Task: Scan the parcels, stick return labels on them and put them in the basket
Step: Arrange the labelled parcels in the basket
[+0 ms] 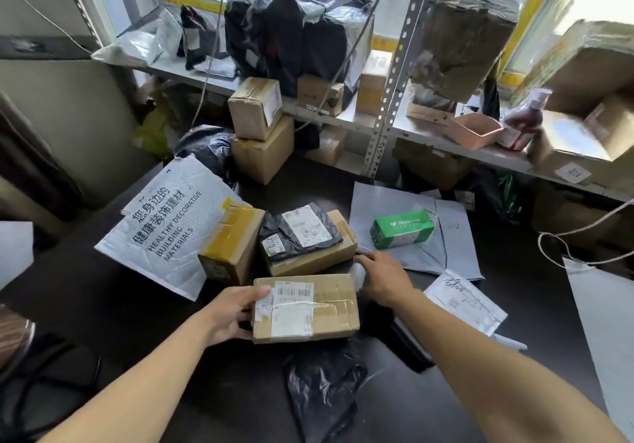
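Note:
A brown cardboard parcel (329, 309) with a white barcode label lies on the dark table in front of me. My left hand (233, 312) grips its left end. My right hand (384, 278) rests past the parcel's right end, fingers curled around a small white object (358, 273); what that object is I cannot tell. Behind the parcel lie a flat box (315, 257) with a black poly bag (298, 230) on top, and a box with yellow tape (230, 240). No basket is visible.
A large white bubble mailer (161, 223) lies at the left, grey mailers (442, 233) and a green box (401, 228) at the right. A black bag (322, 384) lies near me. Metal shelves (387, 99) behind hold boxes, bags and a pink tray (475, 130).

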Demonstrator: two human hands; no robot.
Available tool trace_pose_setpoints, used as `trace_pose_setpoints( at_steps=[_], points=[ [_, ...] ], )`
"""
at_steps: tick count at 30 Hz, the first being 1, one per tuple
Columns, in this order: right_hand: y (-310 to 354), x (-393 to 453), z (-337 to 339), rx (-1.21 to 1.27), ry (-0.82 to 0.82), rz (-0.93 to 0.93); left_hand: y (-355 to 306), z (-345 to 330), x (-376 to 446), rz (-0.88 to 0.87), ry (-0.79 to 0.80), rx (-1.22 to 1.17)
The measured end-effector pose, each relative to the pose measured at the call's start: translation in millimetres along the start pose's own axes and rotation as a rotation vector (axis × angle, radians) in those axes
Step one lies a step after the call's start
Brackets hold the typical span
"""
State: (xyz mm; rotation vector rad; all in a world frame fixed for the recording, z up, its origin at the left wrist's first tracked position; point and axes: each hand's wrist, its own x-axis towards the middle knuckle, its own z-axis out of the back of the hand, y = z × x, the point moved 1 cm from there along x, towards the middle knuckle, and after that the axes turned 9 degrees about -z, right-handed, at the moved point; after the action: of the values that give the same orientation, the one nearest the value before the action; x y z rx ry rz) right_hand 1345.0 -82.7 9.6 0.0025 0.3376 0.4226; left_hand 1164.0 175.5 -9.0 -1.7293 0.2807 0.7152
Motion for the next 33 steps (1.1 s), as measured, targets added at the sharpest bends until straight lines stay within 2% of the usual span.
trace_pose_setpoints(
  at_steps=[3, 6, 13, 17, 20, 22, 23, 27, 30, 33],
  points=[
    [10, 13, -10, -0.078, 0.108, 0.030, 1, 9, 1, -0.001, 0.012, -0.003],
    [17, 15, -25, -0.073, 0.085, 0.023, 2, 16, 2, -0.001, 0.007, 0.001],
    [10, 1, 2, 0.375, -0.133, -0.172, 1, 13, 4, -0.054, -0.065, 0.053],
    [19, -17, 28, 0.597, -0.169, -0.127, -4, 10, 11, -0.097, -0.205, 0.456],
    [40, -31, 35, 0.807, -0.123, -0.061, -27, -4, -3, -0.228, -0.344, 0.852],
    [58, -38, 38, 0.974, -0.062, -0.026, -45, -20, -14, -0.386, -0.374, 0.867],
    [67, -40, 39, 1.059, -0.006, -0.023, -52, -26, -18, -0.463, -0.340, 0.848],
    [96, -51, 41, 1.347, 0.290, -0.102, -66, -48, -30, -0.630, -0.049, 0.675],
    [108, -60, 42, 1.442, 0.489, -0.118, -67, -54, -33, -0.708, -0.085, 0.623],
    [113, -67, 41, 1.483, 0.608, -0.118, -64, -51, -37, -0.718, -0.093, 0.483]
  ],
)
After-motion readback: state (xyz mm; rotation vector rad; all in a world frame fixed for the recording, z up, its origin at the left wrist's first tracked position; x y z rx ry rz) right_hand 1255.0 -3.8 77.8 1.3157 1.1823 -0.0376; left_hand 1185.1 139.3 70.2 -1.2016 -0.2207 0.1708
